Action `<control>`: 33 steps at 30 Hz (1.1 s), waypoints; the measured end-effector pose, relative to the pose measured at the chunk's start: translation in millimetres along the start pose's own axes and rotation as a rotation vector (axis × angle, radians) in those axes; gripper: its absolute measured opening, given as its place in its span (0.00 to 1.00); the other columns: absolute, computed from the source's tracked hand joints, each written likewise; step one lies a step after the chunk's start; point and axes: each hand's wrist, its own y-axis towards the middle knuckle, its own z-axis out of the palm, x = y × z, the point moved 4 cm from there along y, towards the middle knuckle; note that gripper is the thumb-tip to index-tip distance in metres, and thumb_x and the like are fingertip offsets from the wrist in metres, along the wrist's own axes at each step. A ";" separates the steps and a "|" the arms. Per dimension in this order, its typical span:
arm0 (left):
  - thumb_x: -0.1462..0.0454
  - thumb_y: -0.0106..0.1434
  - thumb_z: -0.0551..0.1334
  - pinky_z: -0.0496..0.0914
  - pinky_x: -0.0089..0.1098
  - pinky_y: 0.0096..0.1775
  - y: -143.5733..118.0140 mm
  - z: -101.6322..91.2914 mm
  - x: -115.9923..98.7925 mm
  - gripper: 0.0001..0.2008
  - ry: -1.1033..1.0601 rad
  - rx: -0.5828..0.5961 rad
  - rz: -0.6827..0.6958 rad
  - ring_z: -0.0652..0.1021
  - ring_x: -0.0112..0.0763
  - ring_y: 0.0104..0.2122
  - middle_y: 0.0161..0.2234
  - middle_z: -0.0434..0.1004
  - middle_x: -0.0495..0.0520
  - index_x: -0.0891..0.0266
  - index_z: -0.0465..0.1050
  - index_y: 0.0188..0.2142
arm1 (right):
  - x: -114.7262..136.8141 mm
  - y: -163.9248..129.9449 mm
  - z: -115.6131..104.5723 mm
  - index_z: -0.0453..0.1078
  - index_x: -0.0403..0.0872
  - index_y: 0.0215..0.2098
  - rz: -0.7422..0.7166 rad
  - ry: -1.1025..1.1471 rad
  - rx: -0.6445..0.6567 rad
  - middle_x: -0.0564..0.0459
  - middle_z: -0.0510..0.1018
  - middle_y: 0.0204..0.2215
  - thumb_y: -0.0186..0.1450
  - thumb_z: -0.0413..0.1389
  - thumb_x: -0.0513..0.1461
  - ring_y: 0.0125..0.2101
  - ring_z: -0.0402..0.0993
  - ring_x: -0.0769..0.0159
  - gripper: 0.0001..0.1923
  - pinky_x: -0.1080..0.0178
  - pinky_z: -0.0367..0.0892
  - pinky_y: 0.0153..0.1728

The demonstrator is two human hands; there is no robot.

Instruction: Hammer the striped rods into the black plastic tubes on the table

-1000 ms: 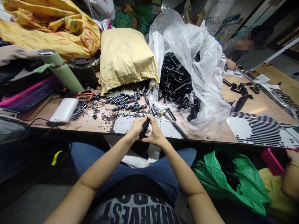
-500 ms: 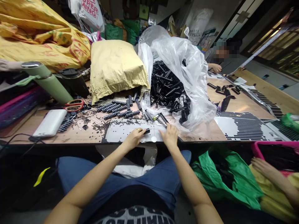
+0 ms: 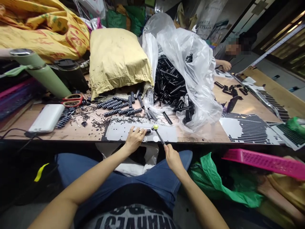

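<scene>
The left hand [image 3: 135, 138] rests on the white sheet [image 3: 119, 132] at the near edge of the desk [image 3: 78, 133], its fingers pinching a small black rod [image 3: 148, 130] flat against it, seemingly to steady it. The right hand [image 3: 172, 156], just off the near edge, is clenched around the handle of a small hammer [image 3: 158, 133] whose yellow-green head hovers right beside the rod's end, while loose black rods [image 3: 171, 86] spill from the clear plastic bag [image 3: 190, 63] farther back.

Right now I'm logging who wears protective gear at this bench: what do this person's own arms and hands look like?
Both forearms are bare, with no sleeves showing. The left hand wears a thin ring on one of its fingers and no glove. The right hand is also ungloved; no ring, watch or bracelet shows on it.
</scene>
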 end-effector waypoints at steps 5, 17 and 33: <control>0.54 0.66 0.51 0.47 0.52 0.62 -3.6 13.8 -28.6 0.33 0.039 0.045 -0.002 0.54 0.53 0.65 0.63 0.55 0.73 0.77 0.53 0.64 | 42.9 -7.8 -15.7 0.64 0.47 0.40 -0.167 0.204 -0.123 0.52 0.75 0.24 0.72 0.33 0.49 0.23 0.73 0.64 0.23 0.66 0.60 0.26; 0.72 0.64 0.50 0.70 0.41 0.44 6.0 3.8 -19.0 0.20 -0.120 0.043 -0.139 0.74 0.41 0.44 0.43 0.74 0.64 0.65 0.68 0.54 | 22.0 26.3 -16.0 0.67 0.47 0.40 -0.019 -0.171 -0.055 0.48 0.79 0.27 0.73 0.35 0.47 0.28 0.77 0.59 0.21 0.65 0.57 0.28; 0.72 0.59 0.54 0.64 0.44 0.47 89.7 -13.6 113.9 0.11 -0.039 0.107 -0.471 0.72 0.51 0.46 0.38 0.75 0.71 0.72 0.76 0.35 | -15.4 147.0 -43.0 0.72 0.39 0.44 -0.047 -0.266 -0.254 0.37 0.77 0.43 0.66 0.52 0.36 0.48 0.69 0.53 0.12 0.58 0.60 0.48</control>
